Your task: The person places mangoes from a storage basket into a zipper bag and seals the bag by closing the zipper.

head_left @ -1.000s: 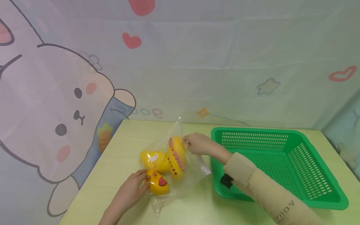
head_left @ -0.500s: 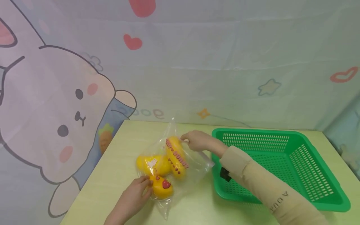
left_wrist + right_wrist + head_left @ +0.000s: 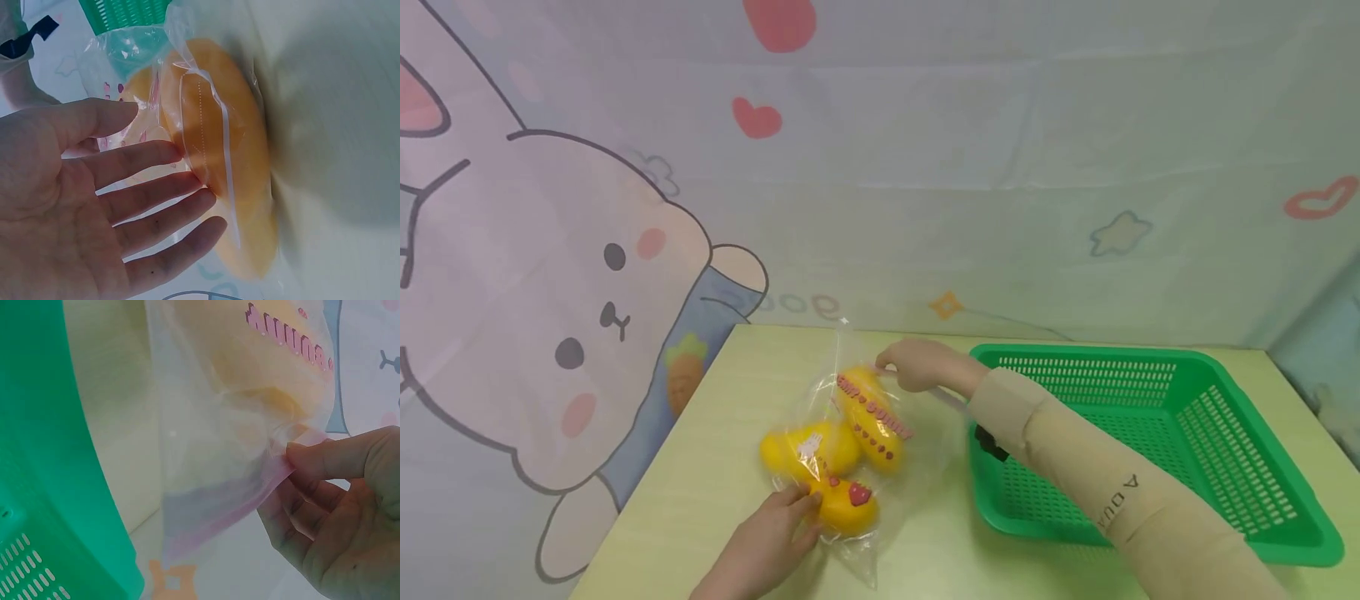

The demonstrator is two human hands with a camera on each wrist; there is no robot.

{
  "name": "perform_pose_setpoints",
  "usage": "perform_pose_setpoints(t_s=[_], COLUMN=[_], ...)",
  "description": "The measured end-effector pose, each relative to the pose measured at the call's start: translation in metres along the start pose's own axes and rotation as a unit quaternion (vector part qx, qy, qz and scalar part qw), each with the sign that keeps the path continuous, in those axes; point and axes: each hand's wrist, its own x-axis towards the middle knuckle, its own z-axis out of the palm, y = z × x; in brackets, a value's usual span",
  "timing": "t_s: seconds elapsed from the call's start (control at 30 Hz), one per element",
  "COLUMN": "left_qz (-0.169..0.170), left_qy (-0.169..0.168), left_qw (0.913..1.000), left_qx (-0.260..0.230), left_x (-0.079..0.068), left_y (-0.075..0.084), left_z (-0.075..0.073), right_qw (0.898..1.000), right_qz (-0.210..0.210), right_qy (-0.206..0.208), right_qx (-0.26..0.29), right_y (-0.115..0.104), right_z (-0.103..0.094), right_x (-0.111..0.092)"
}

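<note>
A clear plastic bag [image 3: 917, 479] contains several rounded yellow pieces in the head view. One piece [image 3: 863, 404] bears raised pink lettering, another [image 3: 775, 454] a white rabbit, and the nearest [image 3: 842, 517] a red strawberry. My right hand [image 3: 921, 362] pinches the bag's pink-edged mouth [image 3: 219, 528] between thumb and fingers, as the right wrist view shows. On the near left, my left hand [image 3: 767, 537] touches the bag beside the strawberry piece. Its fingers [image 3: 156, 200] are nearly straight against the plastic in the left wrist view.
A green plastic basket [image 3: 1157, 533] with slotted walls stands right of the bag, under the right sleeve [image 3: 1075, 454]. Both are on a pale yellow table [image 3: 700, 467]. A curtain [image 3: 925, 167] printed with a rabbit and hearts hangs behind the table.
The bag has turned, its upper tip shifting left and its lower tip right. The right hand has moved slightly left with the bag's mouth; the left hand has moved right and nearer.
</note>
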Motion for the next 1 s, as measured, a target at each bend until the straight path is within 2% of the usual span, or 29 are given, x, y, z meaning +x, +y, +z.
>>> perform_pose_setpoints(t_s=[0.2, 0.47, 0.63, 0.77, 1.0], left_qz=[0.013, 0.025, 0.050, 0.078, 0.084], left_qy=[-0.012, -0.012, 0.013, 0.045, 0.067], left_qw=[0.9998, 0.9990, 0.9960, 0.9907, 0.9861], left_qx=[0.006, 0.034, 0.073, 0.102, 0.127], left_x=[-0.001, -0.002, -0.003, -0.004, 0.000], left_y=[0.005, 0.014, 0.020, 0.026, 0.036], left_z=[0.006, 0.015, 0.021, 0.026, 0.030], right_qw=[1.000, 1.000, 1.000, 1.000, 1.000], right_qz=[0.010, 0.002, -0.007, -0.011, -0.005], right_qy=[0.002, 0.006, 0.012, 0.012, 0.002], right_qx=[-0.014, 0.011, 0.007, 0.005, -0.005], right_y=[0.001, 0.002, 0.001, 0.001, 0.003], right_z=[-0.002, -0.006, -0.007, -0.006, -0.001], right_x=[0.012, 0.020, 0.023, 0.026, 0.032])
